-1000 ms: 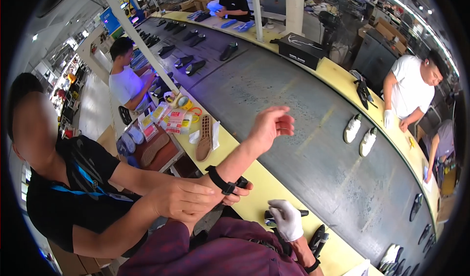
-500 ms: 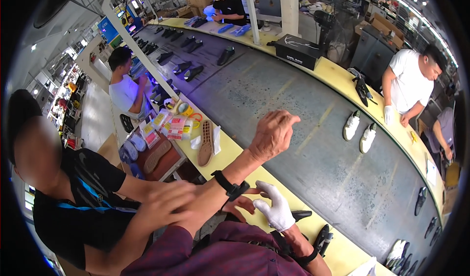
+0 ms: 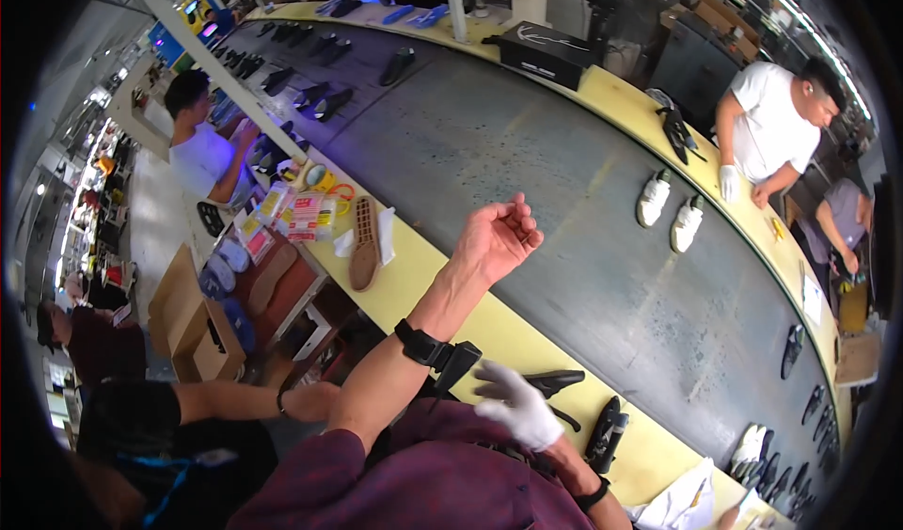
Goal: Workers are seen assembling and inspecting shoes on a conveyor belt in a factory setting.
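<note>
My bare left hand [image 3: 499,239] is held over the grey conveyor belt [image 3: 564,295], palm turned up, fingers loosely curled with nothing in them. A black strap with a black device [image 3: 436,349] sits on that wrist. Lower down, my right hand [image 3: 519,405] wears a white glove; its fingers are spread, holding nothing I can see, close to my chest. Beside it a dark shoe [image 3: 555,379] lies on the yellow ledge, and another black item [image 3: 607,433] stands further right. A co-worker's hand [image 3: 310,401] is next to my left forearm, its fingers partly hidden.
A brown shoe sole [image 3: 365,246], plastic packets [image 3: 310,217] and tape rolls [image 3: 320,177] lie on the near ledge. White shoes [image 3: 687,224] stand on the belt. A black box [image 3: 546,52] is on the far ledge, near a person in white [image 3: 771,121]. An open carton [image 3: 193,323] stands at left.
My left hand has turned palm up and shifted slightly left. The co-worker's hand, which was across my left forearm, has dropped back. My right glove's fingers have moved left. The view has tilted.
</note>
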Tool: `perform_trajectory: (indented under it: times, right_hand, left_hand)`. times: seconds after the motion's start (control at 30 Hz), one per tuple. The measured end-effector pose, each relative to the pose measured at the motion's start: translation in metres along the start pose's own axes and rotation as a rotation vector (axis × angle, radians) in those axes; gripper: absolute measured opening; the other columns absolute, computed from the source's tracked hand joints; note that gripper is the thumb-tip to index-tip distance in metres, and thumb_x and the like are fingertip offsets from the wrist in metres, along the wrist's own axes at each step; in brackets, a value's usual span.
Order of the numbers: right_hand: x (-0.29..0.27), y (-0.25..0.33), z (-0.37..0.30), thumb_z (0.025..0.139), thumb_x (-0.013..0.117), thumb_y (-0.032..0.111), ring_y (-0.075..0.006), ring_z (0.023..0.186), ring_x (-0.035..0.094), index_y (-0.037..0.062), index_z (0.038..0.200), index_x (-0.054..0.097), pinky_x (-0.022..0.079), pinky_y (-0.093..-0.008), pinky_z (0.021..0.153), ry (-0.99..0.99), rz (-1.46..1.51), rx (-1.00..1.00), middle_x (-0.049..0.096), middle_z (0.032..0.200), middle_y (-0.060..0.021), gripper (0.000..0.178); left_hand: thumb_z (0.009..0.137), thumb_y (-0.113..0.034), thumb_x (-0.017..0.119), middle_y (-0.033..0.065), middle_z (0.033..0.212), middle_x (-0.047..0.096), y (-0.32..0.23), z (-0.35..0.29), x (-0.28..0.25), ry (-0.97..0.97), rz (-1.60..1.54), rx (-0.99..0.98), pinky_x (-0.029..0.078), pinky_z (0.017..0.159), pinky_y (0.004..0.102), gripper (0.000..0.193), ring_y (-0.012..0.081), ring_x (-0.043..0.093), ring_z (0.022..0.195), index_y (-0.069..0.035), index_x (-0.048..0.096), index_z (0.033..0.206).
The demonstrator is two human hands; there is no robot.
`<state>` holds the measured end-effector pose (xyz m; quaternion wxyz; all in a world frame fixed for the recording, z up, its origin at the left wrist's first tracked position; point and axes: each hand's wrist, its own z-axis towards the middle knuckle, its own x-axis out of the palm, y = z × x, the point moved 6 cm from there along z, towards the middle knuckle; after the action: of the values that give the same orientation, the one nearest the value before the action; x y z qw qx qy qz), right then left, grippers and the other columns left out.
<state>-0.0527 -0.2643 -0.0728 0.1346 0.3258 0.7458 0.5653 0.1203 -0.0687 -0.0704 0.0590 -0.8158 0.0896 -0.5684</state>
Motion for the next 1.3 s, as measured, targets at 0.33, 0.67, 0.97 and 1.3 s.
perform_trajectory:
  times: [0.33,0.67,0.97,1.3]
  right_hand:
    - [0.015,0.009,0.030,0.101,0.073,0.034,-0.0178,0.098,0.071,-0.0046,0.128,0.070,0.057,-0.0342,0.092,-0.055,-0.036,0.186,0.078,0.106,-0.0130,0.047]
    - [-0.059,-0.015,-0.030,0.105,0.066,0.009,-0.0203,0.115,0.073,-0.0075,0.140,0.058,0.056,-0.0330,0.104,-0.183,0.067,0.167,0.075,0.127,-0.0150,0.040]
    - [-0.060,-0.097,-0.138,0.096,0.072,0.016,-0.0227,0.102,0.076,-0.0041,0.120,0.074,0.058,-0.0351,0.093,-0.153,-0.318,0.346,0.079,0.109,-0.0159,0.031]
    - [-0.072,-0.086,-0.133,0.095,0.066,0.010,-0.0235,0.098,0.076,-0.0038,0.119,0.074,0.059,-0.0341,0.090,-0.250,-0.312,0.299,0.079,0.107,-0.0169,0.029]
  left_hand:
    - [0.102,-0.015,0.067,0.0035,0.087,0.071,0.048,-0.052,0.055,0.165,1.369,0.900,0.056,0.075,0.0377,0.009,0.0172,0.067,0.080,-0.006,0.069,0.103]
    - [0.106,-0.024,0.060,0.0051,0.079,0.070,-0.004,-0.009,-0.039,-0.155,0.317,-0.023,0.057,0.068,0.0368,0.021,0.0185,0.066,0.068,-0.008,0.072,0.100]
    - [0.104,-0.019,0.058,0.0099,0.097,0.071,-0.034,-0.045,-0.108,-0.401,0.603,-0.121,0.058,0.074,0.0417,0.023,0.0231,0.066,0.082,-0.004,0.065,0.119]
    - [0.104,-0.020,0.060,0.0103,0.097,0.071,-0.031,-0.046,-0.101,-0.324,0.671,-0.141,0.059,0.072,0.0402,0.024,0.0227,0.068,0.081,-0.004,0.065,0.121]
